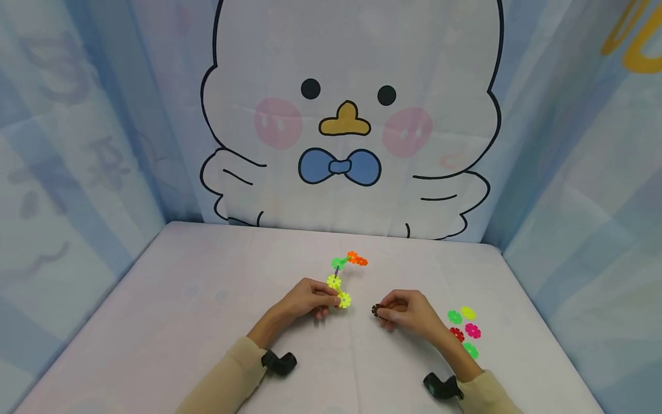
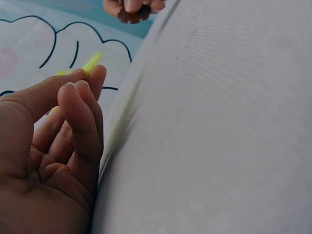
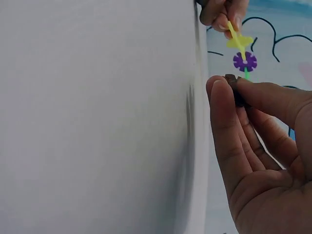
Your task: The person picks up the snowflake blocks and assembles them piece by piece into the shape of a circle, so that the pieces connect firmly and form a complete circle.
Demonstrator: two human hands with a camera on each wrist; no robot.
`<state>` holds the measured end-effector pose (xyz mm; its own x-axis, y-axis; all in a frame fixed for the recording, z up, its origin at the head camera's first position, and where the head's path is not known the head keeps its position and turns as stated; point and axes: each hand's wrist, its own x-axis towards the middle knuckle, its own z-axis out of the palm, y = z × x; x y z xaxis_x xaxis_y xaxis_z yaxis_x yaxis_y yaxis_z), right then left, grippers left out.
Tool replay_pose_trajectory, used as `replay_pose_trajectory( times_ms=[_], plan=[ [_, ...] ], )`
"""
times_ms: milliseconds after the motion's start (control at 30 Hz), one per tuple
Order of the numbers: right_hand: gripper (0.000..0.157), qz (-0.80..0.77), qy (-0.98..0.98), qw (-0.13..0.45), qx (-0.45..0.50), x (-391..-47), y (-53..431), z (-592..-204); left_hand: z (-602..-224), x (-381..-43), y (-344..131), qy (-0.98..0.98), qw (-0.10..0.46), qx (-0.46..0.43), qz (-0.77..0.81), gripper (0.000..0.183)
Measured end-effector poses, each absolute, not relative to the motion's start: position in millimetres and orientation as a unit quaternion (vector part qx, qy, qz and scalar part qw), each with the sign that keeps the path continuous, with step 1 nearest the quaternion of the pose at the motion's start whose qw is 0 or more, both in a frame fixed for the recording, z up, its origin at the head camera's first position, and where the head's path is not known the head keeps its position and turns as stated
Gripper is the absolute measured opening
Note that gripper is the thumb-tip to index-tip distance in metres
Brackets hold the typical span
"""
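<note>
A chain of notched plastic discs, the snowflake-disc building kind, runs up from my left hand (image 1: 313, 296). Its near end is a yellow disc (image 1: 344, 300), pinched between left thumb and index finger. Beyond it come another yellow disc (image 1: 334, 281), a purple disc (image 3: 244, 61), a green disc (image 1: 338, 263) and orange discs (image 1: 353, 257) at the far end. My right hand (image 1: 407, 310) pinches a dark brown disc (image 1: 376, 310) by its edge, a short gap to the right of the chain. In the right wrist view the fingertips hide part of this brown disc.
Several loose discs lie right of my right forearm: green (image 1: 454, 317), yellow (image 1: 468, 313), pink (image 1: 473, 330), red (image 1: 457, 334) and another green disc (image 1: 470, 350). The white-covered table (image 1: 155, 322) meets a cartoon-printed curtain (image 1: 341, 201) at its back edge.
</note>
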<state>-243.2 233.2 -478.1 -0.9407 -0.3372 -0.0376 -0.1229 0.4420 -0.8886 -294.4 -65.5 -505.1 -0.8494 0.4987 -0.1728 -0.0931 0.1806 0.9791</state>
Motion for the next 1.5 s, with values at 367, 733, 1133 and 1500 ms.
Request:
replay_pose_trajectory(
  times_ms=[367,733,1133,1500],
  plan=[
    [0.014,-0.504,0.845,0.079,-0.16,-253.0,197.9,-481.6,-507.1,-294.5,-65.4,0.73,0.228,0.143,0.629,0.027],
    [0.015,-0.507,0.842,0.065,-0.172,-251.9,189.0,-478.8,-506.0,-295.3,-64.7,0.727,0.23,0.148,0.629,0.026],
    [0.01,-0.496,0.846,0.029,-0.193,-251.9,185.5,-482.3,-507.6,-296.2,-64.3,0.73,0.231,0.148,0.627,0.025],
    [0.007,-0.477,0.854,0.002,-0.206,-250.7,184.4,-484.2,-503.4,-293.2,-63.7,0.729,0.23,0.144,0.628,0.023]
  ],
)
